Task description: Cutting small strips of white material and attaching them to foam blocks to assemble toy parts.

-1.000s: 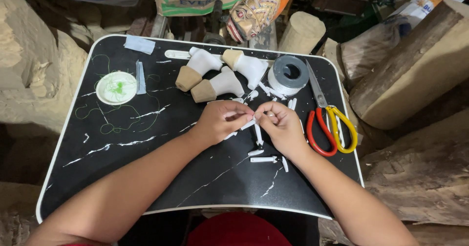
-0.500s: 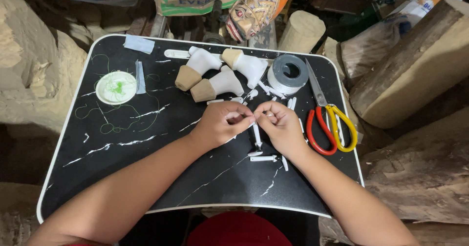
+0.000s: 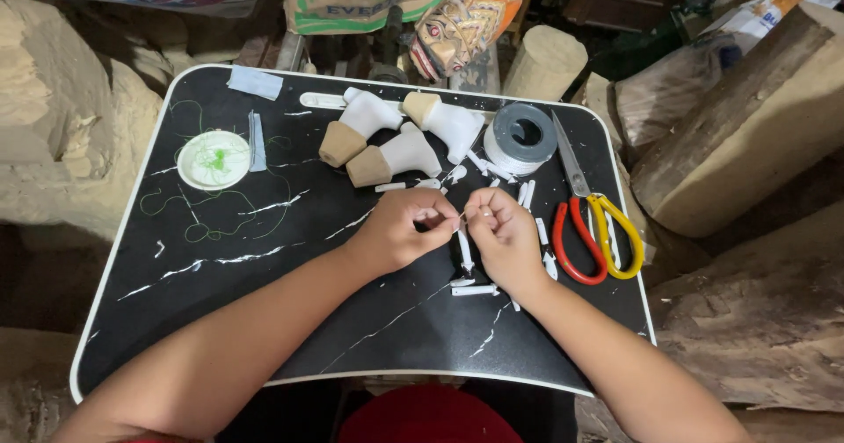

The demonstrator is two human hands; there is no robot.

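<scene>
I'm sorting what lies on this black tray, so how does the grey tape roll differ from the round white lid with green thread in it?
The grey tape roll is a thick ring with an open hole through its middle; the white lid is a flat, shallow dish with a closed bottom. The roll sits at the far right of the tray, beside the scissors; the lid sits at the far left, amid loose green thread. Both are round and lie flat, untouched by either hand.
</scene>
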